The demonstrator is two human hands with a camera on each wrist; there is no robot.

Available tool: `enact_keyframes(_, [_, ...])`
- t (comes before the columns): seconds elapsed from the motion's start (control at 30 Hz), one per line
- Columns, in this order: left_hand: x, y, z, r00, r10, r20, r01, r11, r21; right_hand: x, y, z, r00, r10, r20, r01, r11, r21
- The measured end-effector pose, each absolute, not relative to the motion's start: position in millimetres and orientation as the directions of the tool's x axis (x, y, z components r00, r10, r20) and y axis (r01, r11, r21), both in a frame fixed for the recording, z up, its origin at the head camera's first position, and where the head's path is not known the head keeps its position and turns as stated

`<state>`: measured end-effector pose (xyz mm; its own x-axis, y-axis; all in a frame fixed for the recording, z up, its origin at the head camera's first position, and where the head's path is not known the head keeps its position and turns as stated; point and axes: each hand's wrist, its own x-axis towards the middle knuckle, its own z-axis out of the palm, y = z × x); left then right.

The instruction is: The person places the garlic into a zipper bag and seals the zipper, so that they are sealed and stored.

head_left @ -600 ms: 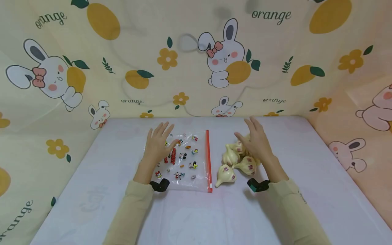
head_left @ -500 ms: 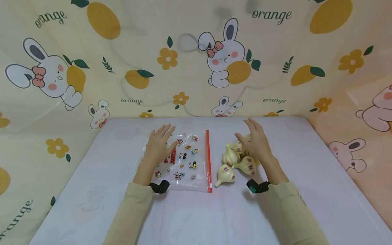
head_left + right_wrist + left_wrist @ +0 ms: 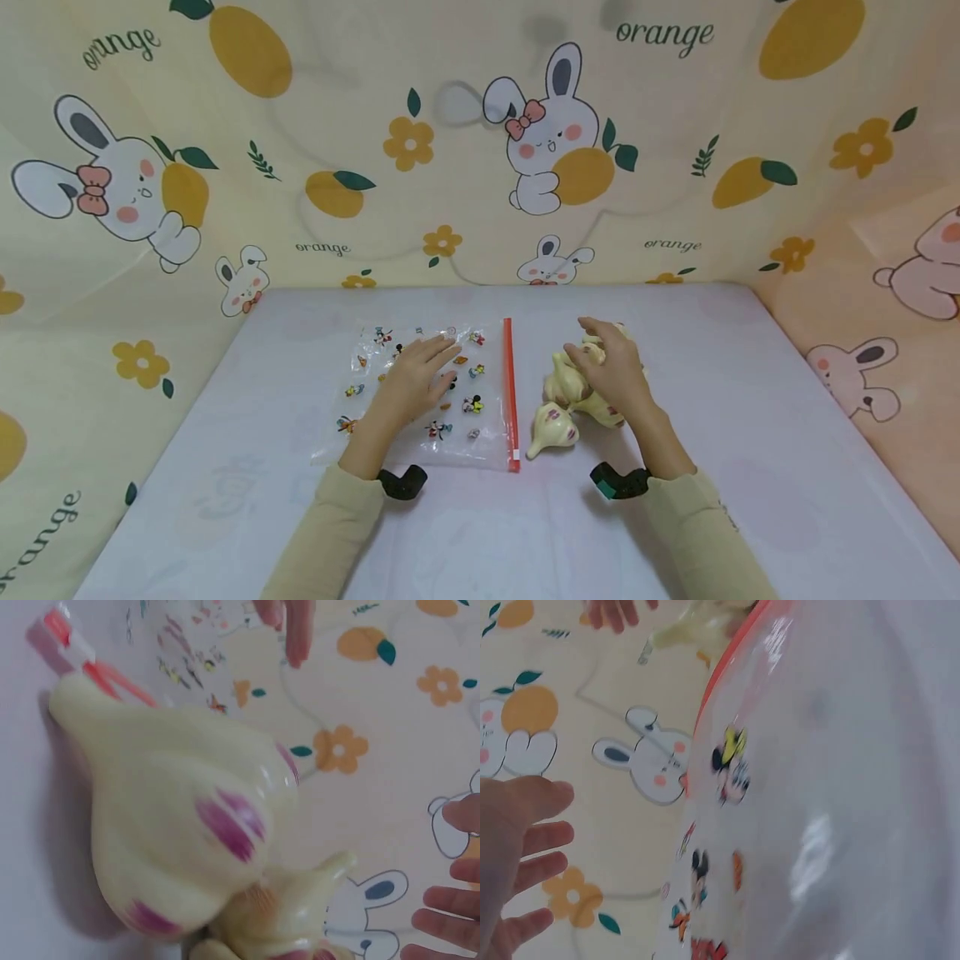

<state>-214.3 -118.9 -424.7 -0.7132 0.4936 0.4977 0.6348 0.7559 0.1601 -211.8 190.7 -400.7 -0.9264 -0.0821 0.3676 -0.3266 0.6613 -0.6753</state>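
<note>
A clear zip bag (image 3: pixel 480 383) printed with small cartoon figures lies flat on the table, its red zip edge (image 3: pixel 512 392) on the right. My left hand (image 3: pixel 408 387) is over the bag with fingers extended and holds nothing; whether it touches the plastic I cannot tell. Right of the bag sits a pile of several garlic bulbs (image 3: pixel 566 383), pale with purple patches. Above the pile is my right hand (image 3: pixel 618 367), fingers loosely bent and nothing in them. One bulb (image 3: pixel 180 817) fills much of the right wrist view, apart from the fingers (image 3: pixel 446 900).
The white-covered table (image 3: pixel 480 533) meets a patterned cloth backdrop (image 3: pixel 450 192) at the back and sides. A black wrist camera (image 3: pixel 403 482) sits at the left wrist and another black camera (image 3: pixel 619 481) at the right.
My left hand has moved right and toward me over the bag. The right hand has come lower and slightly left over the garlic. Bag and bulbs stay put.
</note>
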Motion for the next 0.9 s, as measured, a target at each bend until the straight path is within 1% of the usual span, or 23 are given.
enact_keyframes(0.1, [-211.0,-110.3,-428.8,-0.688,0.532,0.494,0.666,0.733,0.138,-208.9,187.9,-399.8,-0.923,-0.078,0.376,-0.336,0.636,-0.695])
enact_keyframes(0.3, [-200.4,-95.9,-430.8,-0.665,0.597,0.449,0.709,0.694,0.128,-202.2,179.2,-402.3,-0.930,-0.069,0.362,-0.327,0.607,-0.725])
enact_keyframes(0.53, [-191.0,-77.7,-438.9,-0.645,0.671,0.365,0.738,0.672,0.068,-197.1,167.2,-408.5,-0.930,-0.064,0.362,-0.329,0.586,-0.740])
enact_keyframes(0.73, [-186.8,-62.0,-446.5,-0.596,0.720,0.356,0.780,0.625,0.043,-195.6,157.9,-412.3,-0.943,-0.072,0.324,-0.304,0.577,-0.758])
enact_keyframes(0.9, [-184.4,-51.3,-447.3,-0.599,0.743,0.300,0.783,0.622,0.021,-195.5,150.6,-414.3,-0.945,-0.082,0.318,-0.310,0.541,-0.782])
